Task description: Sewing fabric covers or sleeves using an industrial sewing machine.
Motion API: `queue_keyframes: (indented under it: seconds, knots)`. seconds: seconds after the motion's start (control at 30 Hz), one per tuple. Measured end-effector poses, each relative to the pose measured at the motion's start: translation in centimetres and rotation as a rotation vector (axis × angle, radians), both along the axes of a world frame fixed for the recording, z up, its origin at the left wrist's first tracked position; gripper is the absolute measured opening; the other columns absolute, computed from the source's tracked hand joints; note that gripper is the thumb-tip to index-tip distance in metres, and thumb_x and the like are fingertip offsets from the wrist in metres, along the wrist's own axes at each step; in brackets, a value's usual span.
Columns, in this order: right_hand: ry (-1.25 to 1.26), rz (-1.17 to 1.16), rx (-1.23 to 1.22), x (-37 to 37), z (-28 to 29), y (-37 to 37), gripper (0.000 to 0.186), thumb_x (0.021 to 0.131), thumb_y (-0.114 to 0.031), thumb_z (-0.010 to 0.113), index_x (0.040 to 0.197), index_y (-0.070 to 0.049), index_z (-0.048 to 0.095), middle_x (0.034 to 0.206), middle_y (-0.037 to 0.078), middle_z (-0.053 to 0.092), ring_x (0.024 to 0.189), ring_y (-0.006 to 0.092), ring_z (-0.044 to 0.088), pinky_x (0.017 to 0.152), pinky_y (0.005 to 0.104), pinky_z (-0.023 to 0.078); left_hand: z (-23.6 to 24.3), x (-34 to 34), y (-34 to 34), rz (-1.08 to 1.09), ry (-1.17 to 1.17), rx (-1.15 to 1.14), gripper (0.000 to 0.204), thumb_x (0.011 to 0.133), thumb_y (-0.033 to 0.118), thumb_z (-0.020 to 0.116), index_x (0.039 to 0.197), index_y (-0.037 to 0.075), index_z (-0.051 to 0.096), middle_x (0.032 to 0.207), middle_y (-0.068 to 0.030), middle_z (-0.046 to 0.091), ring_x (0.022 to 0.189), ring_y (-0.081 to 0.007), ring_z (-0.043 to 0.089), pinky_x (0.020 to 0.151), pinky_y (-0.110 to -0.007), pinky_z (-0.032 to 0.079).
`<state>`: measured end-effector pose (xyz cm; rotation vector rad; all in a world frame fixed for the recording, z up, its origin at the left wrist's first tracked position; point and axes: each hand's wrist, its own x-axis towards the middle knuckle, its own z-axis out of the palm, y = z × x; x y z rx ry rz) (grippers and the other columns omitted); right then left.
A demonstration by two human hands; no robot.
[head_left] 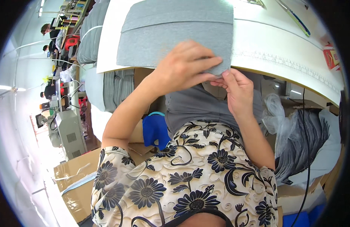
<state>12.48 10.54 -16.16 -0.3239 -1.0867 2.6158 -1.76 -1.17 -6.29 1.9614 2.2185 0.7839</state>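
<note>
Floral-print shirt (pixel 197 178) nearest. Smooth grey cloth (pixel 152 45) lay on white table (pixel 281 39), one corner at its front edge, pinched by right hand (pixel 240 90); left hand (pixel 184 66) arched over cloth, grip too blurred to tell. Printed ruler marks (pixel 275 59) lined table's front.

From my remote seat I log no readable words: only fine ruler graduations (pixel 284 62) along the white tabletop (pixel 273 39), their numerals too small for me to make out, and pale, illegible markings on a red packet (pixel 329 57), far right.
</note>
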Motion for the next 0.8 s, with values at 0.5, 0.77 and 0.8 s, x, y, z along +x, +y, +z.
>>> queue_keyframes:
  seconds: [0.5,0.77,0.8]
  knots:
    - [-0.091,-0.085,-0.069,0.1,1.0,0.0,0.026,0.100,-0.020,0.056,0.100,0.005,0.065,0.090,0.014,0.071,0.079,0.0195,0.071,0.072,0.0285,0.055,-0.2,1.6,0.3,-0.058,0.207,0.053,0.032,0.068,-0.003,0.073,0.100,-0.001,0.071,0.092,-0.0082,0.061,0.076,-0.0224,0.060,0.064,-0.035,0.051]
    - [-0.235,-0.068,0.277,0.9,2.5,0.0,0.021,0.097,-0.013,0.059,0.089,0.005,0.068,0.077,0.008,0.071,0.066,0.0086,0.065,0.062,0.0231,0.051,1.6,-1.8,5.9,0.199,0.209,0.029,0.025,0.085,0.027,0.072,0.094,0.004,0.074,0.088,-0.0140,0.067,0.082,-0.0297,0.066,0.074,-0.038,0.054]
    - [-0.238,-0.065,0.390,1.1,3.0,0.1,0.021,0.096,-0.013,0.060,0.088,0.004,0.068,0.076,0.007,0.071,0.064,0.0077,0.064,0.060,0.0234,0.051,1.2,-2.7,8.1,0.249,0.354,0.042,0.028,0.084,0.030,0.071,0.091,0.004,0.074,0.085,-0.0140,0.067,0.081,-0.0308,0.065,0.075,-0.040,0.054]
